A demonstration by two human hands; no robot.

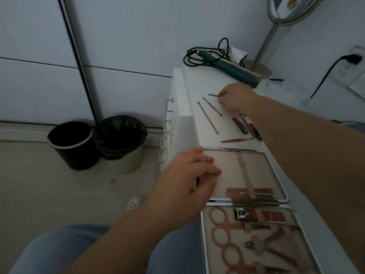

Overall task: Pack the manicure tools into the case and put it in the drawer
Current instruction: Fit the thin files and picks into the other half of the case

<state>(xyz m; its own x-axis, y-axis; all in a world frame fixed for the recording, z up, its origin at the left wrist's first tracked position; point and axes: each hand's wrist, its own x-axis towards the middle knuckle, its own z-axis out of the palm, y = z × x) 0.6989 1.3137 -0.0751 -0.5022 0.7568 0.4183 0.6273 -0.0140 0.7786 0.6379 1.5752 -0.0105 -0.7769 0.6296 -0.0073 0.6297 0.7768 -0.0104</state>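
Pinching a short tool [214, 95] at the desk's far end, the right hand [236, 97] should lift it level. Left hand [185, 171] fingers lay spread, steadying the open case [284, 194].

Both forearms are bare; no sleeve shows on them, and no watch or bracelet at the wrists. The left hand [189, 171] and the right hand [237, 97] have no glove and no ring that can be seen. The nails are short and plain. The legs wear light blue jeans [59, 252] of faded denim.
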